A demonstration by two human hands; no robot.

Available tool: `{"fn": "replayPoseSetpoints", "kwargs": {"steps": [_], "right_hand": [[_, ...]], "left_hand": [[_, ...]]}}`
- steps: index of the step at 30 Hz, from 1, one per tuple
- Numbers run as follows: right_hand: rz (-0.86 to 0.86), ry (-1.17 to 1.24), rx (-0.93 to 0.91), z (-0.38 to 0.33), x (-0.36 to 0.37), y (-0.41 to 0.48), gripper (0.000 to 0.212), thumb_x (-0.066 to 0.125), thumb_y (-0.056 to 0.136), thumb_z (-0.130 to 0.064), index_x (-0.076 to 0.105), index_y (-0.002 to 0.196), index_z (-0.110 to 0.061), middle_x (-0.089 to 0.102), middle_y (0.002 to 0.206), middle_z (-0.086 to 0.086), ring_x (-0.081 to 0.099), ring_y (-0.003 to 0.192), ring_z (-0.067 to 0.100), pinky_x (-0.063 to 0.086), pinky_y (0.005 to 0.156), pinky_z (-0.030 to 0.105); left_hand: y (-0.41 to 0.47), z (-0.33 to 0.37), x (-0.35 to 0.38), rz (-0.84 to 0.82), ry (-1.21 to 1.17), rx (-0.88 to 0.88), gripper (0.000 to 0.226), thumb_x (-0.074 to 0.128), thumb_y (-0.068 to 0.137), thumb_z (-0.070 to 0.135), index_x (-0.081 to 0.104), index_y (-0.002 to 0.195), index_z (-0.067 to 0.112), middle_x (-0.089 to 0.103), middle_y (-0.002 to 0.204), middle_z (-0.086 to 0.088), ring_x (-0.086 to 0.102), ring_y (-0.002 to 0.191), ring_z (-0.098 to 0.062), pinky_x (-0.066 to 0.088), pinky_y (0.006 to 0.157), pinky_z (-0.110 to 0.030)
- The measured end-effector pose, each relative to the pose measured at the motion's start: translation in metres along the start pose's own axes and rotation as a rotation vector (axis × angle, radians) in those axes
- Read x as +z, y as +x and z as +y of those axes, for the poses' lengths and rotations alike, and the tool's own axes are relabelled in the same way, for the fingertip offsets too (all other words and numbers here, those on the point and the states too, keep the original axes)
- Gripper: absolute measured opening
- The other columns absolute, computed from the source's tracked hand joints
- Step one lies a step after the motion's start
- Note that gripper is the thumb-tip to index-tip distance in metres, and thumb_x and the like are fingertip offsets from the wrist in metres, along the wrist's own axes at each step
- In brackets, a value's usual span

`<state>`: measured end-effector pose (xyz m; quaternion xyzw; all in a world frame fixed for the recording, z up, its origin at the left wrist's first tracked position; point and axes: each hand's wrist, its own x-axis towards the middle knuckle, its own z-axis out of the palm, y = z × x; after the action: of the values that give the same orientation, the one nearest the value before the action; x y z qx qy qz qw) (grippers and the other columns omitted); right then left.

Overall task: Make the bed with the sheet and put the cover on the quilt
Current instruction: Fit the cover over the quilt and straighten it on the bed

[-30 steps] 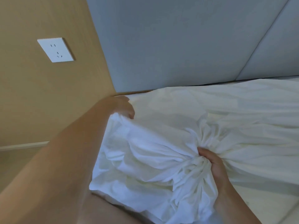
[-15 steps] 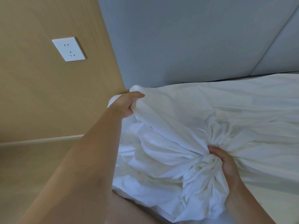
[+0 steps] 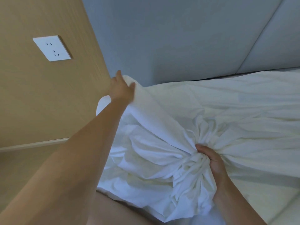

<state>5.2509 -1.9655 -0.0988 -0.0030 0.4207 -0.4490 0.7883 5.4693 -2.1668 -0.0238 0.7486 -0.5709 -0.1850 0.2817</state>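
The left hand (image 3: 121,88) rises from low at the foot of the headboard (image 3: 178,38) to a spot against the headboard's left edge, and the arm is now stretched out straight. It takes a corner of the cover (image 3: 162,143) up with it. The cloth, heaped and slack a second ago, now climbs in a ridge toward that edge, and the folds beneath open out.

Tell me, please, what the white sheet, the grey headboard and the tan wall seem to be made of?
Sheet: thin woven cloth, likely cotton, matte; it gathers into fine creases where the right hand grips it.
Headboard: padded panels covered in matte grey fabric or faux leather, judging by the soft seam between them.
Wall: wood-look panel, perhaps laminate, smooth with faint straight grain.
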Motion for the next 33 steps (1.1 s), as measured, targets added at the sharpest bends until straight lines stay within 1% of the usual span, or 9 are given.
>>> {"fn": "replayPoseSetpoints", "kwargs": {"steps": [2, 4, 7, 11, 15, 19, 23, 27, 33], "right_hand": [[-0.023, 0.005, 0.004, 0.001, -0.002, -0.003, 0.119, 0.095, 0.021, -0.023, 0.053, 0.132, -0.008, 0.062, 0.117, 0.021, 0.065, 0.095, 0.037, 0.054, 0.078, 0.047], [-0.053, -0.014, 0.021, 0.0, -0.004, -0.008, 0.116, 0.095, 0.021, -0.022, 0.055, 0.128, -0.006, 0.064, 0.112, 0.024, 0.068, 0.089, 0.039, 0.056, 0.07, 0.048], [-0.107, -0.041, 0.031, -0.001, -0.003, -0.013, 0.11, 0.095, 0.032, -0.021, 0.052, 0.131, -0.005, 0.061, 0.119, 0.024, 0.064, 0.1, 0.039, 0.054, 0.076, 0.048], [-0.136, -0.04, -0.019, 0.004, -0.007, -0.016, 0.086, 0.095, 0.033, -0.019, 0.065, 0.112, -0.004, 0.067, 0.108, 0.02, 0.067, 0.093, 0.034, 0.056, 0.073, 0.043], [-0.169, -0.026, -0.123, 0.002, -0.007, -0.021, 0.067, 0.096, 0.022, -0.018, 0.076, 0.083, -0.003, 0.071, 0.085, 0.018, 0.07, 0.075, 0.031, 0.057, 0.062, 0.04], [-0.222, 0.029, -0.172, -0.002, -0.006, -0.016, 0.061, 0.096, 0.029, -0.018, 0.075, 0.084, -0.003, 0.071, 0.088, 0.016, 0.069, 0.082, 0.03, 0.057, 0.074, 0.042], [-0.242, 0.028, -0.178, -0.005, -0.001, -0.017, 0.057, 0.094, 0.032, -0.017, 0.075, 0.084, -0.004, 0.071, 0.088, 0.015, 0.069, 0.081, 0.03, 0.057, 0.074, 0.04], [-0.299, 0.032, -0.145, -0.007, 0.003, -0.024, 0.065, 0.091, 0.035, -0.02, 0.074, 0.095, 0.0, 0.068, 0.1, 0.022, 0.068, 0.089, 0.036, 0.057, 0.074, 0.044], [-0.317, 0.04, -0.152, -0.005, 0.008, -0.024, 0.068, 0.089, 0.042, -0.021, 0.072, 0.103, 0.001, 0.065, 0.111, 0.025, 0.065, 0.099, 0.04, 0.054, 0.081, 0.051]], "left_hand": [[-0.036, 0.009, 0.018, -0.118, 0.313, 0.168, 0.069, 0.054, 0.092, 0.037, 0.021, 0.147, 0.012, 0.028, 0.147, -0.014, 0.026, 0.136, -0.03, 0.025, 0.108, -0.038], [-0.082, 0.016, 0.039, -0.36, 0.414, 0.252, 0.058, 0.047, 0.089, 0.055, 0.05, 0.127, 0.011, 0.048, 0.131, -0.015, 0.043, 0.119, -0.031, 0.036, 0.096, -0.04], [-0.134, 0.029, 0.056, -0.868, 0.106, -0.032, 0.064, 0.043, 0.082, 0.072, 0.058, 0.07, 0.011, 0.068, 0.082, -0.009, 0.058, 0.075, -0.021, 0.043, 0.075, -0.031], [-0.16, 0.045, 0.064, -0.858, -0.142, -0.045, 0.043, 0.05, 0.093, 0.021, 0.04, 0.053, 0.01, 0.044, 0.036, 0.002, 0.044, 0.037, -0.011, 0.043, 0.046, -0.024], [-0.179, 0.071, 0.063, -0.807, -0.227, 0.28, 0.041, 0.039, 0.094, 0.007, 0.028, 0.055, 0.014, 0.031, 0.054, 0.001, 0.029, 0.05, -0.011, 0.025, 0.049, -0.026], [-0.178, 0.093, 0.05, -1.011, -0.356, 0.425, 0.036, 0.044, 0.094, 0.008, 0.031, 0.061, 0.014, 0.026, 0.057, 0.003, 0.024, 0.05, -0.006, 0.021, 0.05, -0.019], [-0.173, 0.093, 0.038, -0.913, -0.294, 0.437, 0.035, 0.049, 0.093, 0.015, 0.041, 0.059, 0.013, 0.038, 0.057, 0.001, 0.035, 0.052, -0.007, 0.03, 0.054, -0.019], [-0.17, 0.05, 0.03, -0.527, -0.072, 0.314, 0.032, 0.052, 0.091, 0.029, 0.058, 0.12, 0.018, 0.056, 0.121, 0.001, 0.05, 0.112, -0.016, 0.041, 0.095, -0.031], [-0.158, 0.012, 0.019, -0.708, 0.236, 0.228, 0.06, 0.043, 0.094, 0.043, 0.018, 0.149, 0.035, 0.014, 0.157, 0.002, 0.01, 0.144, -0.02, 0.008, 0.117, -0.047]]}}
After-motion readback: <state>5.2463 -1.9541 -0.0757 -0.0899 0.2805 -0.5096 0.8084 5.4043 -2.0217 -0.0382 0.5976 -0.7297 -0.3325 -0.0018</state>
